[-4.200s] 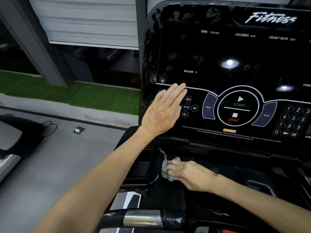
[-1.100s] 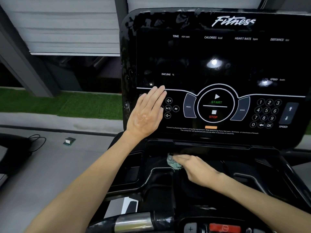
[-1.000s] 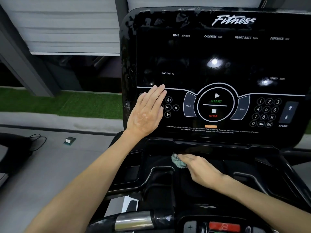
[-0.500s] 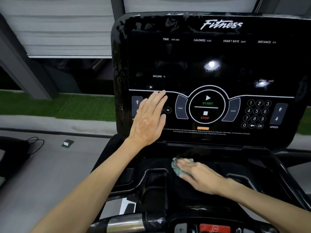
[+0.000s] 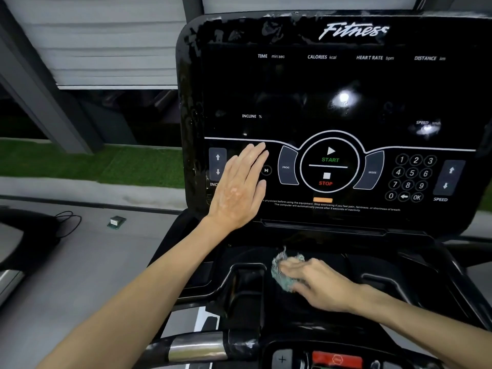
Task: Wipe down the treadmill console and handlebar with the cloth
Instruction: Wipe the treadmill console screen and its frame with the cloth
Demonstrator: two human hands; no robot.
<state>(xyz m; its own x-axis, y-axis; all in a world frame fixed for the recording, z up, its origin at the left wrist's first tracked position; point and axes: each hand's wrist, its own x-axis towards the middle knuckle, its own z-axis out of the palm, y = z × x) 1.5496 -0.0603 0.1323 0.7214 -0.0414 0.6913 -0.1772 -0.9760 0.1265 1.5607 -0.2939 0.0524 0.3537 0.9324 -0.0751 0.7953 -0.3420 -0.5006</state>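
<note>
The black treadmill console (image 5: 332, 102) fills the upper right of the head view, its display dark, with START and STOP buttons and a number keypad. My left hand (image 5: 241, 190) lies flat, fingers together, on the console's lower left beside the incline arrows. My right hand (image 5: 316, 283) presses a small crumpled grey-green cloth (image 5: 282, 272) onto the black tray below the console; my fingers cover most of it. The handlebar (image 5: 197, 347), with a silver sensor band, crosses the bottom.
A red safety button (image 5: 336, 359) sits at the bottom edge. A cup recess (image 5: 247, 278) lies left of the cloth. On the grey floor at left are a small green box (image 5: 116, 222) and a black cable (image 5: 68, 222). Green turf runs behind.
My right hand has slid the cloth back and forth over the tray below the console. My left hand has shifted slightly right on the panel, uncovering the incline arrows. The camera has turned.
</note>
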